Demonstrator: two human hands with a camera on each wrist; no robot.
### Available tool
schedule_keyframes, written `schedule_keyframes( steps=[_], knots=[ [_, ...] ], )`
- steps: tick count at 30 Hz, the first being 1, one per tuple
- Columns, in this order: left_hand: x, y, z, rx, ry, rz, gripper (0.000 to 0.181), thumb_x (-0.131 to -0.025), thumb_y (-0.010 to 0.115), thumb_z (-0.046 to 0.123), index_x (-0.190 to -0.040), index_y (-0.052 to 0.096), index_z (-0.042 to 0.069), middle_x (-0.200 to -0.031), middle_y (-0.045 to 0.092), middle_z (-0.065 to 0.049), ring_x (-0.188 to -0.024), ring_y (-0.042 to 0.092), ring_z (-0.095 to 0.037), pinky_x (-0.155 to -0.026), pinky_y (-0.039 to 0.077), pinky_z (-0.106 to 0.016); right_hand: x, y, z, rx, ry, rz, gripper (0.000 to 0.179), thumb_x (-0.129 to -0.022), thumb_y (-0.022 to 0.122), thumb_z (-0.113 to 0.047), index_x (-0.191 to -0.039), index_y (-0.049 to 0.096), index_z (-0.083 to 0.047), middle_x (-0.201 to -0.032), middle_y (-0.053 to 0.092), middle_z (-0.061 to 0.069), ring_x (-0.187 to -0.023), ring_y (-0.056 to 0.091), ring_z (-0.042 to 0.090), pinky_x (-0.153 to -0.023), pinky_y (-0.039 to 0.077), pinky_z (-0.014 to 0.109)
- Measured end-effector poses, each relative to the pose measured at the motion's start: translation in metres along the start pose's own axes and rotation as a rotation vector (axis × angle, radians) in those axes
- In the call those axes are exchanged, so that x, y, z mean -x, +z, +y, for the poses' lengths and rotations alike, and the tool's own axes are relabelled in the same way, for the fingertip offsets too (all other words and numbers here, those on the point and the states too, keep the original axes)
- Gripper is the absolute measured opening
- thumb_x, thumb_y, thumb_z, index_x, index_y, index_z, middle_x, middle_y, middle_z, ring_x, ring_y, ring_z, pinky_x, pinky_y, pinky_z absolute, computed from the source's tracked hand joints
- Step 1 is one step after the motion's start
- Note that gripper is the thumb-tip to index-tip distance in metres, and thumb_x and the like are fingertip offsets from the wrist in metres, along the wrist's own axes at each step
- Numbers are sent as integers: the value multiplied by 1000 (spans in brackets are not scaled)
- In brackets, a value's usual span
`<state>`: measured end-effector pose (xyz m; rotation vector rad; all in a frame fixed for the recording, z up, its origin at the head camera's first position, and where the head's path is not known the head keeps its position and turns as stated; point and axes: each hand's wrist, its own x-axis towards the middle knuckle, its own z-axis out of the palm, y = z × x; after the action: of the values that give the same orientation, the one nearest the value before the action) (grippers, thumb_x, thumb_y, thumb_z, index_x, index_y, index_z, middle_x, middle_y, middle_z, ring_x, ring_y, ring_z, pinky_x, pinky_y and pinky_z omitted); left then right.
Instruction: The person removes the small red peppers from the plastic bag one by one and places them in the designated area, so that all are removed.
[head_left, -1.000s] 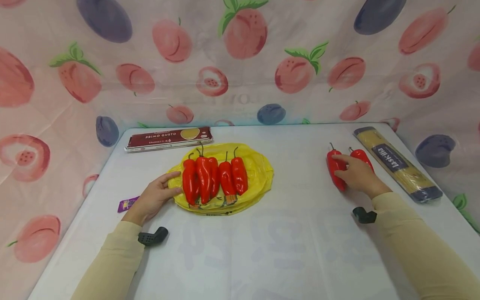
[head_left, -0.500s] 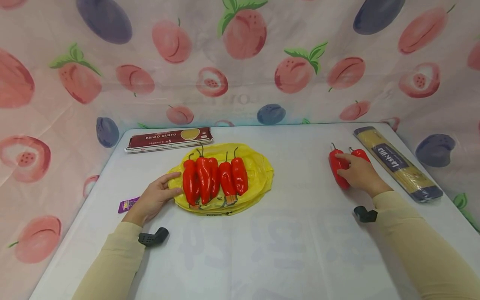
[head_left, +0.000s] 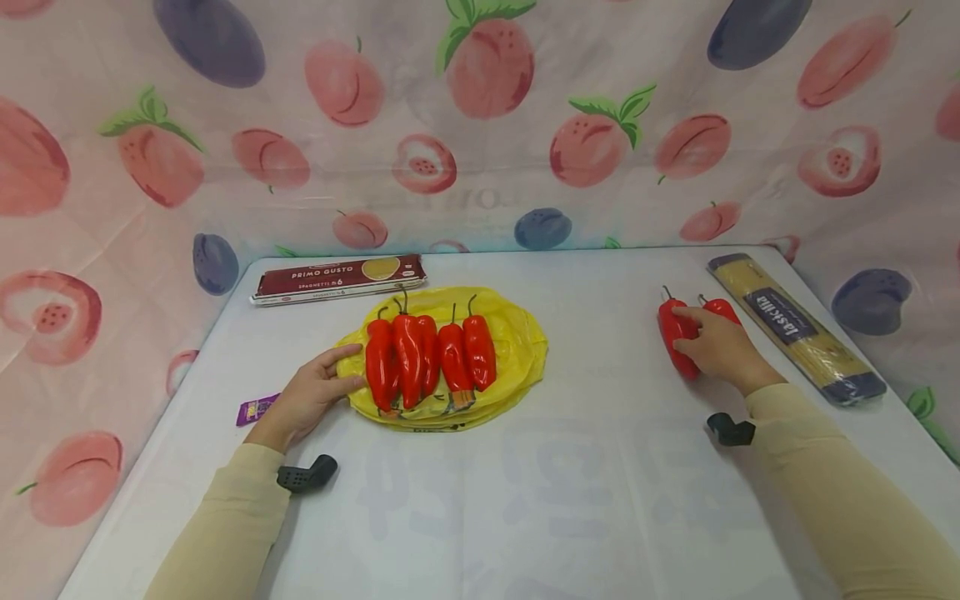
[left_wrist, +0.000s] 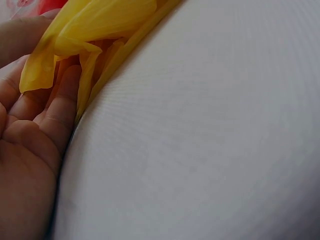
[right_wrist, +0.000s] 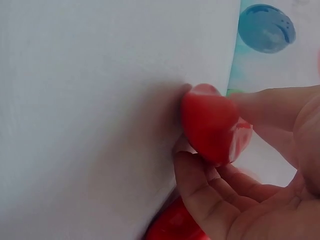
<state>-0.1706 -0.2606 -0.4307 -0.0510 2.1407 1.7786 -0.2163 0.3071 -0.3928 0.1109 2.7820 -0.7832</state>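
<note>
My left hand point(head_left: 311, 396) holds the left edge of a flattened yellow plastic bag point(head_left: 521, 337); in the left wrist view a fold of the yellow plastic point(left_wrist: 105, 22) runs between thumb and fingers. Several long red peppers point(head_left: 408, 358) with dark stems lie side by side on top of the bag. Over on the right, my right hand point(head_left: 720, 346) grips another red pepper point(head_left: 675, 337) between thumb and fingers. The right wrist view shows the rounded end of this red pepper point(right_wrist: 210, 125) in the grasp. Beside it lies a further red pepper point(head_left: 722, 309), partly hidden behind the hand.
A dark red spaghetti pack point(head_left: 337, 279) lies at the back left of the white table point(head_left: 525, 500). Along the right side is a clear and blue pasta pack point(head_left: 795, 329). A small purple packet point(head_left: 255, 409) is near my left wrist. Fruit-printed cloth rises behind.
My right hand and the red pepper it grips shifted slightly right, closer to the other pepper, then stayed put. The left hand and the bag have not visibly moved.
</note>
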Motion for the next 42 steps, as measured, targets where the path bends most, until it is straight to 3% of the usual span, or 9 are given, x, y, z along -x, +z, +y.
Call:
schedule_keyframes(
  steps=[11, 16, 20, 24, 30, 42],
  knots=[
    [2, 1, 2, 3, 3, 1, 72, -97, 69, 20, -157, 30, 9, -155, 40, -18, -123, 55, -17, -97, 49, -23, 5, -13, -4, -2, -12, 48, 74, -99, 62, -24, -158, 23, -4, -144, 34, 39, -126, 35, 55, -91, 48, 66],
    [0, 0, 0, 8, 6, -2, 73, -96, 69, 21, -157, 31, 9, -155, 40, -17, -123, 55, -17, -97, 49, -23, 10, -31, -9, 3, -35, 120, 72, -100, 60, -32, -158, 26, -8, -146, 31, 40, -127, 33, 57, -90, 43, 73],
    [-2, -1, -2, 8, 6, 2, 73, -96, 70, 22, -156, 32, 9, -154, 41, -17, -124, 54, -18, -96, 49, -23, 14, -44, -13, 1, -69, 187, 69, -101, 58, -32, -157, 28, -7, -144, 34, 39, -126, 36, 58, -88, 46, 71],
    [-3, -1, -3, 0, 3, 6, 74, -95, 71, 24, -156, 33, 10, -155, 41, -16, -127, 53, -20, -96, 49, -23, 17, -50, -15, 3, -82, 203, 68, -101, 57, -33, -157, 29, -6, -142, 38, 39, -125, 39, 57, -85, 48, 69],
    [-2, -1, -2, 8, 12, 0, 73, -96, 70, 22, -157, 32, 9, -155, 39, -17, -128, 52, -21, -97, 49, -23, 15, -43, -11, 9, -64, 159, 67, -100, 60, -28, -156, 32, -5, -143, 35, 38, -123, 37, 57, -87, 47, 70],
    [0, 0, 0, -7, 5, 3, 73, -96, 70, 22, -157, 31, 9, -155, 39, -17, -128, 51, -22, -97, 48, -23, 7, -23, 1, 2, 12, 33, 78, -98, 64, -35, -157, 25, -2, -141, 37, 36, -123, 35, 54, -91, 47, 68]
  ],
)
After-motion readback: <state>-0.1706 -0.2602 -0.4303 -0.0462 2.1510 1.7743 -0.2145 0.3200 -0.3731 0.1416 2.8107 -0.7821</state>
